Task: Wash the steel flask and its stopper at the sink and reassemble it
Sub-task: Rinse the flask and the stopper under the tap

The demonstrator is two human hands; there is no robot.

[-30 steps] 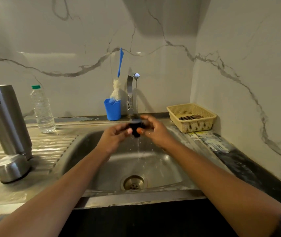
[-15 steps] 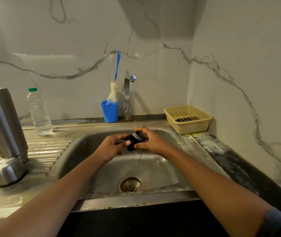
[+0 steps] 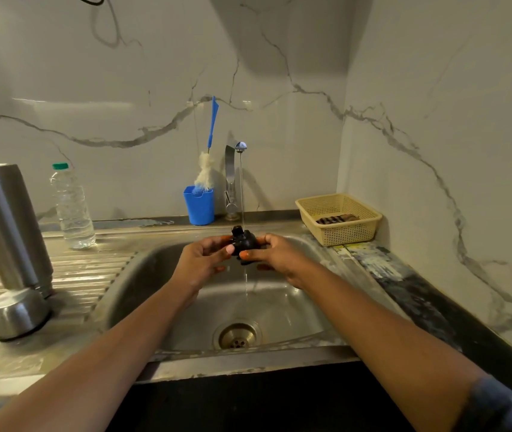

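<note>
Two hands meet over the sink basin: the left hand (image 3: 200, 263) and the right hand (image 3: 275, 255) each pinch the one black stopper (image 3: 243, 240) between thumb and curled fingertips, left from its left side, right from its right. The stopper sits directly under the single thin stream of water (image 3: 241, 188) falling from the tap (image 3: 233, 179), above the drain (image 3: 237, 335). Half a second ago a pale ring on the stopper faced the camera; now a narrow dark end points up into the stream. Both forearms reach forward and inward, and the right arm shows a dark blue sleeve (image 3: 504, 406) at its elbow. On the ribbed drainboard left of the sink (image 3: 142, 275) stands one steel flask (image 3: 7, 226), well apart from the hands, with one steel cap (image 3: 18, 313) just in front of its foot. One plastic bottle (image 3: 72, 207) stands behind it. By the tap is one blue cup (image 3: 199, 205) holding one brush (image 3: 208, 163), and at the right one yellow basket (image 3: 349, 233).
</note>
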